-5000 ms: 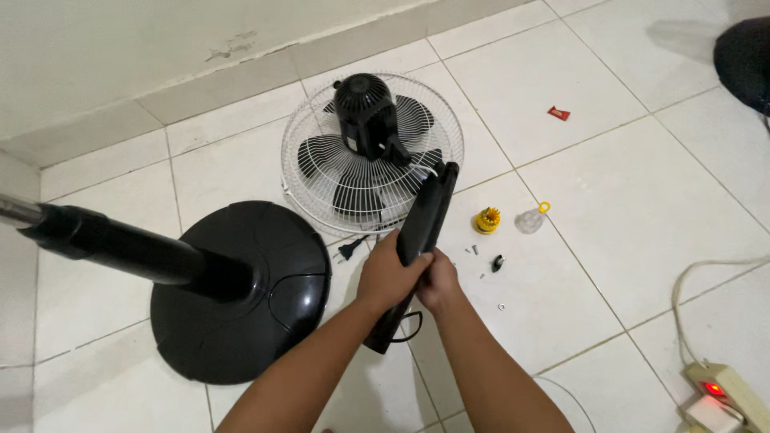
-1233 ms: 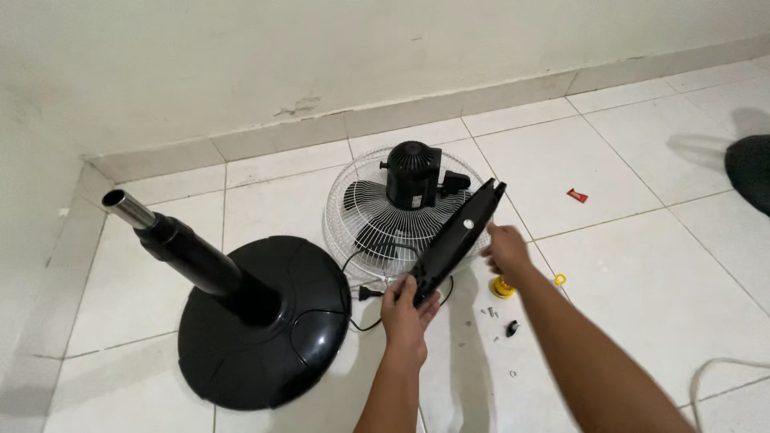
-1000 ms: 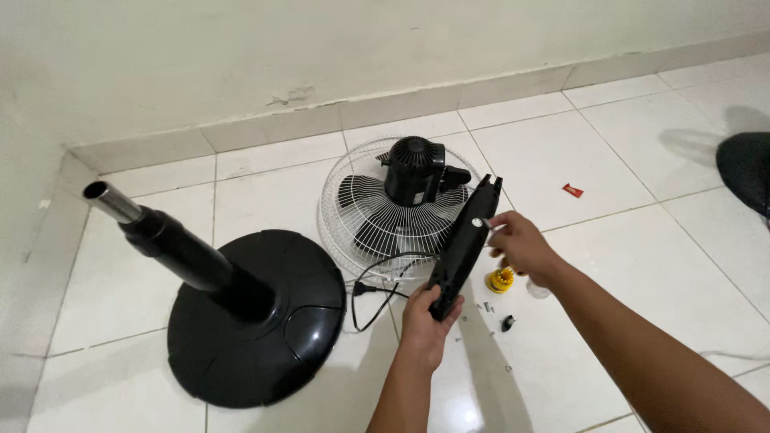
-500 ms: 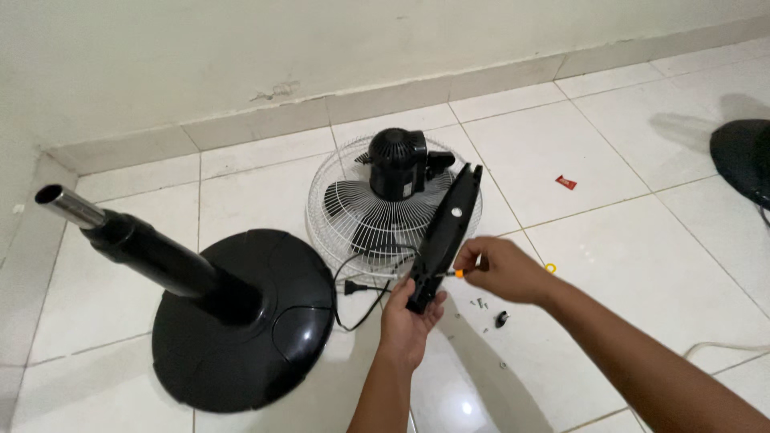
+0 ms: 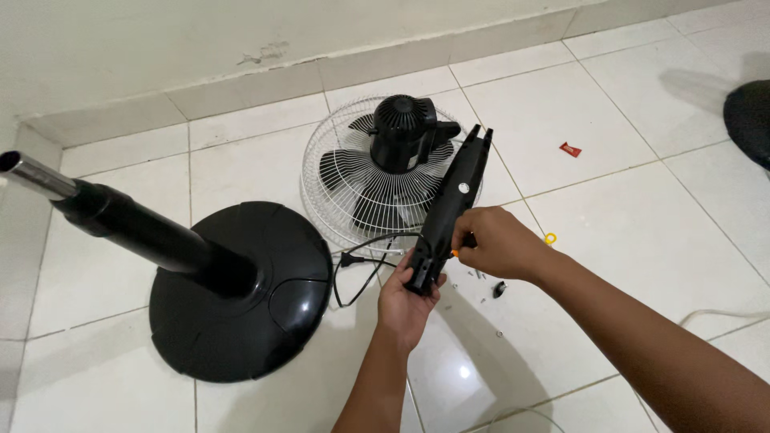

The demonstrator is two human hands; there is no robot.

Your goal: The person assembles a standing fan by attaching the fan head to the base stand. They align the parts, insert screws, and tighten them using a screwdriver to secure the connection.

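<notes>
- I saw the round black fan base [image 5: 241, 297] sitting on the white tiled floor [image 5: 642, 208], its black pole [image 5: 136, 232] leaning up toward the left edge, where the metal tip was cut off by the frame.
- Behind it lay the wire fan guard [image 5: 337, 192] flat on the tiles, cupping the dark blades [image 5: 341, 170] and the black motor housing [image 5: 401, 132].
- I held the long black housing piece [image 5: 451, 207] slanted above the guard's near rim.
- My left hand [image 5: 405, 301] had its fingers clamped round the piece's lower end.
- My right hand [image 5: 493, 243] was closed against the piece's side, pinching something orange; I could not make out what.
- A black cord with plug [image 5: 353, 265] curled between base and guard.
- Tiny screws [image 5: 481, 277] and a small black bit [image 5: 498, 289] lay partly hidden beneath my right wrist.
- A red scrap [image 5: 570, 149] lay well apart.
</notes>
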